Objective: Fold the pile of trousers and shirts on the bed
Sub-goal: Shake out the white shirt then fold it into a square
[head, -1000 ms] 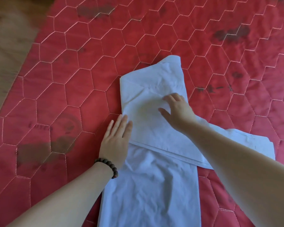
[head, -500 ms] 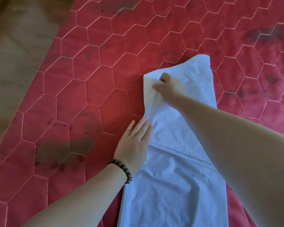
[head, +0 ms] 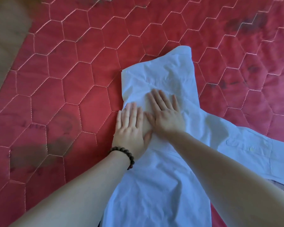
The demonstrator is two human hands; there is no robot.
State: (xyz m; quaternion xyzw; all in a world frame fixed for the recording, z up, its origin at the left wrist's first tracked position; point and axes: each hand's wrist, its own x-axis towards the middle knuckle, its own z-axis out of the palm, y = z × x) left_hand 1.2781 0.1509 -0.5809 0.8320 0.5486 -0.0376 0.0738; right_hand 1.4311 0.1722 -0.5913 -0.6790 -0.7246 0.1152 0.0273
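White shirt point(head: 162, 161) mid-frame on red quilt point(head: 72, 95), long axis bottom-to-top | left hand point(head: 131, 128), right hand point(head: 166, 115) flat, side by side, pressing upper fold | sleeve point(head: 252, 153) trails right, nearer right hand.

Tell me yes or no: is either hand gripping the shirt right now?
No. The left hand and right hand both lie flat with straight fingers on the pale blue shirt.
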